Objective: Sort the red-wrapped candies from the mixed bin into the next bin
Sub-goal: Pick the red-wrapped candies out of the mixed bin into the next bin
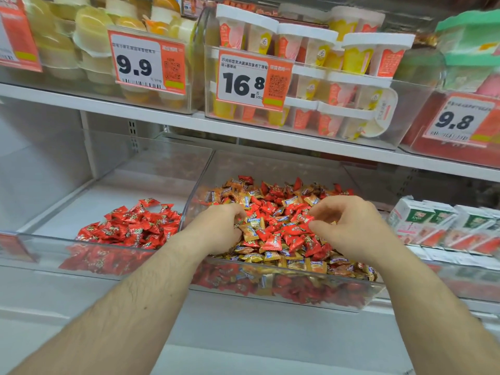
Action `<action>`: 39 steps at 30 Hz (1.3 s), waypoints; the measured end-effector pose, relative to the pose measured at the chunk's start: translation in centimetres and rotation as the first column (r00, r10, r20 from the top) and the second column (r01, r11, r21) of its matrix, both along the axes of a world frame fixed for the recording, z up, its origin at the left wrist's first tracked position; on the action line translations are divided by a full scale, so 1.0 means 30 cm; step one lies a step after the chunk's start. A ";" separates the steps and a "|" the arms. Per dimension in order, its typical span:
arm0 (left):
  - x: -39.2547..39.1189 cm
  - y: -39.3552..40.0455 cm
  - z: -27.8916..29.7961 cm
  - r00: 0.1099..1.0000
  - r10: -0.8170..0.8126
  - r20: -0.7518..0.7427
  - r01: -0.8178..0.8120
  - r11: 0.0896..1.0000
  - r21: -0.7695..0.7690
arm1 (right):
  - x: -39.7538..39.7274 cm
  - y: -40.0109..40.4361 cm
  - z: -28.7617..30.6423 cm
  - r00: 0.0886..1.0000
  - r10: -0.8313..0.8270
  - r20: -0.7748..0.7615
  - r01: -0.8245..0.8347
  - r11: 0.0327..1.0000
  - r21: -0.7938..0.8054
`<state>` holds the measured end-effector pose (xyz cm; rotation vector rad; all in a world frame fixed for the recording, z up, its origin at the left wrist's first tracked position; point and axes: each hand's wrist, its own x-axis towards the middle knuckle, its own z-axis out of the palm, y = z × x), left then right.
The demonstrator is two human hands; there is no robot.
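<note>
While the clear plastic bin on the left (40,238) already holds a heap of red-wrapped candies (135,226) piled toward its right side, the sorting looks to be mid-way, since plenty of red pieces lie among the gold and orange ones next door. Just right of that heap, across the shared transparent walls, the person's left hand (219,228) reaches into the clear plastic mixed bin (284,293), its fingers curled down into the sweets; whether they hold a candy cannot be told, as the fingertips are buried. The mixed pile of red, gold and orange wrapped candies (281,239) fills the space between the two hands. Further right, the right hand (349,226) hovers over the same pile with thumb and forefinger pinched on or just at a red wrapper. The step in hand appears to be picking. The next move likely calls for lifting only red pieces clear and carrying them leftward over the bin walls without dragging gold ones along.
</note>
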<state>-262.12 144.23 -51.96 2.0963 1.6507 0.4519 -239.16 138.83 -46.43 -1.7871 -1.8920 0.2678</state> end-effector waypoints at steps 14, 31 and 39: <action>0.002 -0.017 0.011 0.999 0.053 -0.007 -0.052 0.997 0.058 | -0.010 0.015 -0.095 0.968 0.119 0.223 -0.083 0.983 -0.163; 0.047 -0.028 0.040 0.993 -0.037 -0.116 0.022 0.992 -0.124 | 0.058 -0.003 -0.005 0.962 -0.115 -0.249 0.089 0.990 -0.112; 0.080 -0.016 0.020 0.998 -0.035 -0.057 0.027 0.990 -0.135 | 0.033 -0.001 -0.054 0.964 0.033 0.264 0.042 0.961 -0.274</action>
